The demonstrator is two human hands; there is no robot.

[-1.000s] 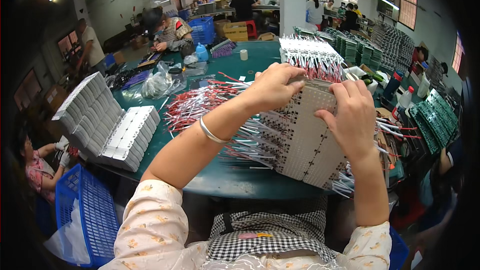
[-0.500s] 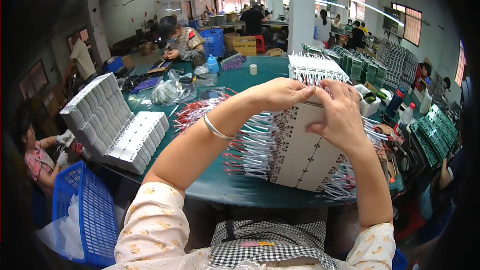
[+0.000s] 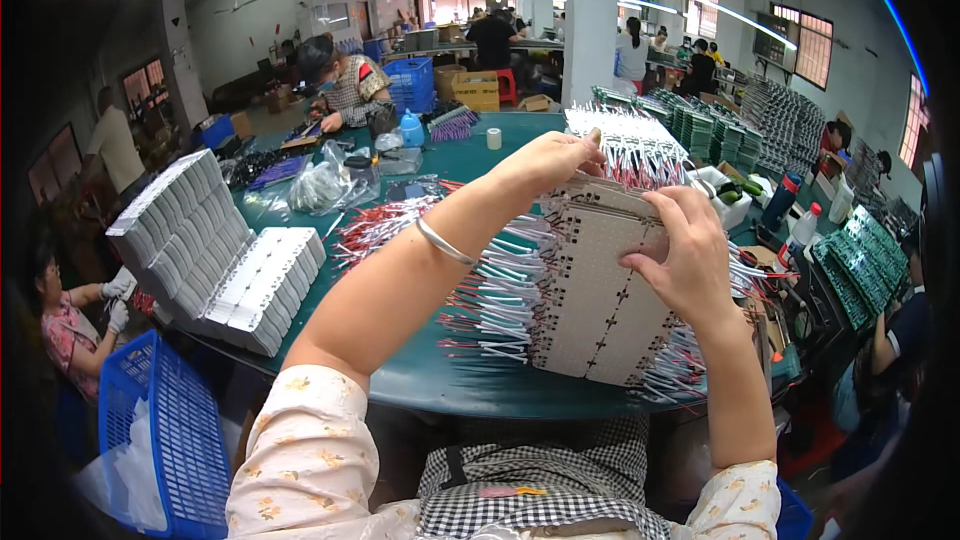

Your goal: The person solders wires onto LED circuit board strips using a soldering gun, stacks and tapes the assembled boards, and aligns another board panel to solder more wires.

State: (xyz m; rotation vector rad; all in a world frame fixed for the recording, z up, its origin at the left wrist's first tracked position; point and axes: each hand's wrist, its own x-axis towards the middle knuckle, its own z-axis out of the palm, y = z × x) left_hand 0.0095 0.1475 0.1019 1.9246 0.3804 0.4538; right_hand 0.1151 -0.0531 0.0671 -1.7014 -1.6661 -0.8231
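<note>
In front of me on the green table stands a stack of pale circuit board panels, set on edge, with red and white wires sticking out at both sides. My left hand bends over the stack's top left corner with its fingers closed; whatever they pinch there is hidden. My right hand grips the top right of the front panel, thumb on the face and fingers over the top edge. The upper edges of a few panels stand slightly apart between my hands. Behind them lies another white, wired stack.
To the left rise stacked white panels. A blue basket stands by the table's left edge, near a gloved person. Green circuit boards and bottles are at right. Across the table another person works.
My left hand has shifted left and away from my right hand along the stack's top. The panels' upper edges now fan apart, and the front panel leans a little more.
</note>
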